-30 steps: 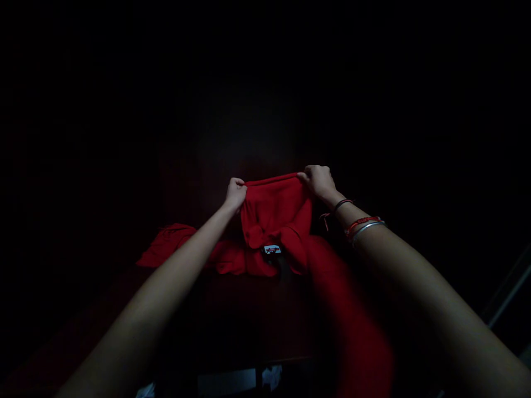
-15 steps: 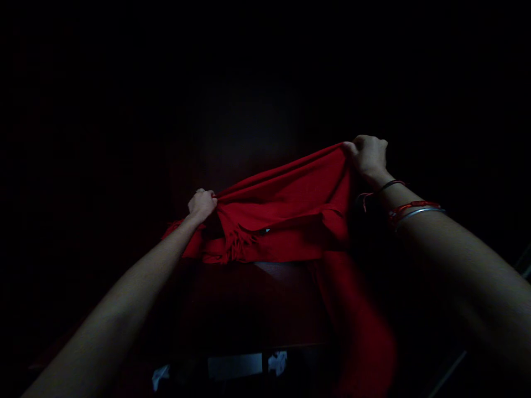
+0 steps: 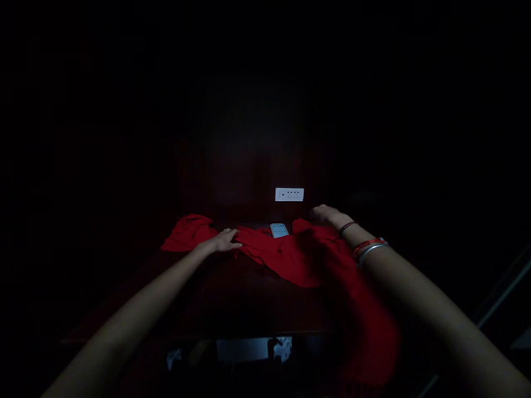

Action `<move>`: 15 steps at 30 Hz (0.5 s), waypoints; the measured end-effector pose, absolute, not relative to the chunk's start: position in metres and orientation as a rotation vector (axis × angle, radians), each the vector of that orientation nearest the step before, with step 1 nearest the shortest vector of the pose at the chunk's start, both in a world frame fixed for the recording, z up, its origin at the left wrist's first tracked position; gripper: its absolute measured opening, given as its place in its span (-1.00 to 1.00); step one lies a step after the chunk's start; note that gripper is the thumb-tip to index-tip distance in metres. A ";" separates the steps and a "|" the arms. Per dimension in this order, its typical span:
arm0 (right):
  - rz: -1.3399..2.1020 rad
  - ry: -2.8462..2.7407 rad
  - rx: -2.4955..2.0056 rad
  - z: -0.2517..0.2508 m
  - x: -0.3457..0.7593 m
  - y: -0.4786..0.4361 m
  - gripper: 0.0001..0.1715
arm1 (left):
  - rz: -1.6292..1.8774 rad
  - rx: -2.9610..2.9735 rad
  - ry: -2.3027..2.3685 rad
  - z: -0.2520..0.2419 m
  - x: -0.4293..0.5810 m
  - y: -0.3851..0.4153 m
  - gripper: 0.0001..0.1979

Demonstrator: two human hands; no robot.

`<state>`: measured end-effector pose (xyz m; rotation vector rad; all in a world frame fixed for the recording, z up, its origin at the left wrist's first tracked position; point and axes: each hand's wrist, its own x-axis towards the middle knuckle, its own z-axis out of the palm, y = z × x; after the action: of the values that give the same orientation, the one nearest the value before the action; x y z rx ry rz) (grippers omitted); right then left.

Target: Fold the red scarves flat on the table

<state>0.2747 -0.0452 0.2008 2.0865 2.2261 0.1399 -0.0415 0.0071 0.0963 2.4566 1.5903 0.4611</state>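
A red fringed shawl [image 3: 286, 260] lies crumpled and spread across a dark table [image 3: 215, 298], its right part hanging over the front edge. On the left of the cloth rests my left hand [image 3: 226, 240], fingers stretched out and thumb apart, touching the fabric. My right hand [image 3: 327, 214] is over the shawl's far right part. Its fingers are dim and turned away, so whether they pinch the cloth is hidden. Between the hands, behind the middle of the shawl, a phone [image 3: 279, 230] with a lit screen shows.
A white socket panel [image 3: 289, 194] is on the dark surface behind the table. Below the table's front edge are a pale flat rectangle [image 3: 243, 349] and a whitish crumpled thing [image 3: 282, 348]. Most of the surroundings are too dark to make out.
The shawl, held up and stretched between both hands before, has come down onto the table. Both hands have lowered and come closer together; the phone and socket panel are now uncovered.
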 end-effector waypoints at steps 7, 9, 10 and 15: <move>0.006 2.442 1.895 0.097 0.227 -0.052 -0.13 | 0.393 2.634 1.649 0.046 0.008 0.002 -0.36; 0.048 2.501 2.005 0.075 0.224 -0.051 -0.26 | 0.465 2.719 1.596 0.036 0.012 0.001 -0.50; 0.059 2.518 2.063 0.069 0.224 -0.049 -0.38 | 0.510 2.763 1.582 0.032 0.013 0.001 -0.61; -0.090 2.584 2.379 0.080 0.238 -0.028 -0.83 | 0.810 2.811 1.544 0.023 0.013 0.003 -0.80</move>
<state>0.2375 -0.0277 0.0797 2.3794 2.5844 -0.0898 0.0126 0.0032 0.0230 2.8106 1.5441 0.8101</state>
